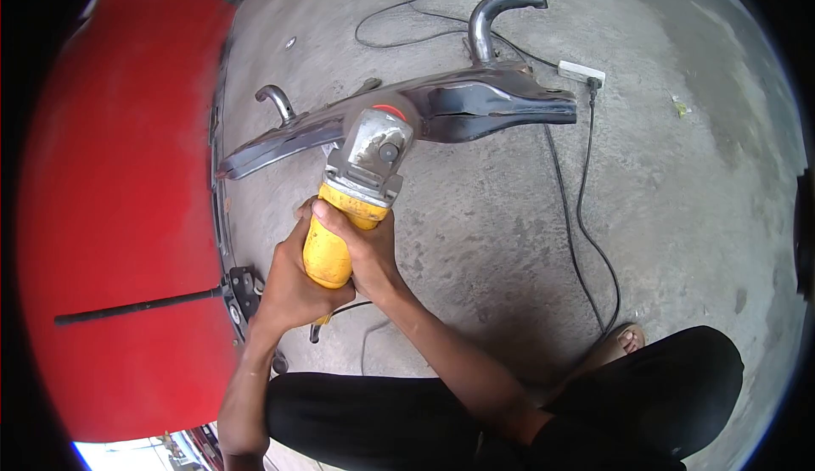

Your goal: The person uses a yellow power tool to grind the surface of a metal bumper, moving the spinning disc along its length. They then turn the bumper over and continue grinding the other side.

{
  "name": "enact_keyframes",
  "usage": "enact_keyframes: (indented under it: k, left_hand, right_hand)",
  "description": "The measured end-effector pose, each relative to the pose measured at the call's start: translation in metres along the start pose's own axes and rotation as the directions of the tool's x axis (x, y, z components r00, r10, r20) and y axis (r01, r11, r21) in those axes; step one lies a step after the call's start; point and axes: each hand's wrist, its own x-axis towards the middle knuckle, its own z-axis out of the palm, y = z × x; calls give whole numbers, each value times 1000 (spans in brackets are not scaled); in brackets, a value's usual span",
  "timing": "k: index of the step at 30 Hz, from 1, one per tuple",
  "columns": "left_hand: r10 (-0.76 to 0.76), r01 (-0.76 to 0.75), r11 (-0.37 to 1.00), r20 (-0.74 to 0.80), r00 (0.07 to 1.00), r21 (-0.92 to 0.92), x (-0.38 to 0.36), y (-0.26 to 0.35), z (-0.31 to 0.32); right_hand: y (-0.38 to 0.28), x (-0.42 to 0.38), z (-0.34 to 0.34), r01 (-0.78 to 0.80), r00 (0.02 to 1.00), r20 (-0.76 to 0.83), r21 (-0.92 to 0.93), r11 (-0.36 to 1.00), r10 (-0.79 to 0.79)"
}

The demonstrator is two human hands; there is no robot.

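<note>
Both my hands are wrapped round an angle grinder (363,174) with a yellow body and a scuffed metal head. My left hand (293,280) grips the body from the left side, and my right hand (373,255) closes on it from the right, thumb over the top. The grinder's head points away from me and overlaps the middle of a long dark metal beam (484,102). Its disc looks blurred there, with a red-orange patch at the centre. Lying across the concrete floor, the beam carries a large bent pipe (486,21) and a smaller curved pipe (276,98).
A red panel (127,208) fills the left side, with a black bar (140,305) across it. To the right, a white power strip (581,72) lies on the concrete floor (671,216), a black cable (586,216) running from it towards my foot (630,338).
</note>
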Motion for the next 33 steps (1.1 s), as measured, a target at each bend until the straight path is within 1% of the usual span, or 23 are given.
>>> enact_keyframes:
  k: [1, 3, 4, 6, 8, 10, 11, 12, 13, 14, 15, 16, 18, 19, 20, 23, 26, 28, 29, 30, 31, 32, 33]
  left_hand:
    - [2, -2, 1000, -8, 1000, 0, -1, 1, -1]
    - [21, -21, 1000, 47, 999, -5, 0, 6, -1]
    - [76, -77, 997, 42, 996, 22, 0, 7, -1]
    - [83, -83, 996, 50, 995, 12, 1, 3, -1]
    - [82, -83, 997, 60, 995, 4, 0, 0, 1]
    - [125, -125, 992, 21, 992, 18, 4, 0, 2]
    - [122, -123, 992, 15, 992, 18, 3, 0, 3]
    - [105, -105, 994, 4, 994, 18, 3, -1, 3]
    - [88, -88, 996, -6, 996, 19, 3, -1, 2]
    - [-12, 12, 999, -1, 1000, -41, 4, 10, 3]
    - [-13, 13, 999, -3, 1000, -40, 3, 14, 2]
    - [-15, 16, 999, 14, 1000, -37, 2, 16, 2]
    - [-13, 14, 999, 37, 999, -35, 3, 17, 4]
    - [55, -54, 998, 21, 998, -32, 5, 16, 5]
    - [123, -122, 992, 3, 992, -28, 6, 15, 7]
    - [108, -108, 992, 13, 994, -59, 10, 11, 6]
    - [163, -163, 986, -11, 987, -17, 9, 14, 8]
    - [179, -179, 984, -10, 984, 9, 10, 19, 8]
    - [195, -194, 980, -10, 981, 31, 10, 21, 9]
    - [191, -191, 981, -10, 982, 30, 9, 19, 9]
    - [146, -145, 989, -5, 989, 14, 9, 18, 8]
    - [102, -102, 995, 2, 995, -1, 9, 17, 7]
    - [104, -104, 995, 3, 995, 4, 9, 19, 8]
  right_hand:
    - [1, -1, -2, 30, 999, 31, -70, 997, -28]
    - [-3, -6, -2, 121, 992, 41, -96, 988, -118]
    - [-3, -6, -2, 127, 991, 45, -102, 987, -123]
    - [0, -8, -3, 200, 979, 58, -56, 978, -197]
    - [1, -8, -6, 195, 980, 64, -66, 979, -190]
    - [0, -2, -7, 192, 979, 82, -74, 979, -186]
    - [-1, 0, -6, 123, 990, 75, -58, 991, -118]
    - [-2, 2, -5, 53, 996, 69, -41, 998, -50]
    - [-4, 3, -5, 50, 996, 73, -41, 998, -47]
    - [-8, 3, -4, 40, 997, 68, -57, 998, -36]
    - [-10, 2, -3, 32, 998, 62, -71, 997, -27]
    - [-10, 1, -2, 80, 994, 75, -35, 996, -77]
    - [-15, -1, -3, 110, 991, 77, -46, 993, -106]
    - [-17, -2, -3, 139, 988, 77, -58, 989, -135]
    - [-17, 0, -4, 143, 988, 76, -60, 988, -138]
    - [-18, 4, -8, 122, 989, 95, -104, 987, -112]
    - [-20, 6, -5, 118, 989, 101, -82, 990, -109]
    - [-21, 2, -6, 166, 979, 115, 32, 986, -169]
    - [-20, 3, -7, 163, 980, 113, 32, 986, -166]
    - [-18, 6, -10, 166, 977, 133, 11, 986, -166]
    - [-17, 7, -11, 170, 974, 154, -10, 985, -167]
    - [-17, 8, -11, 171, 974, 154, -9, 985, -167]
    - [-17, 9, -9, 144, 980, 142, -40, 989, -137]
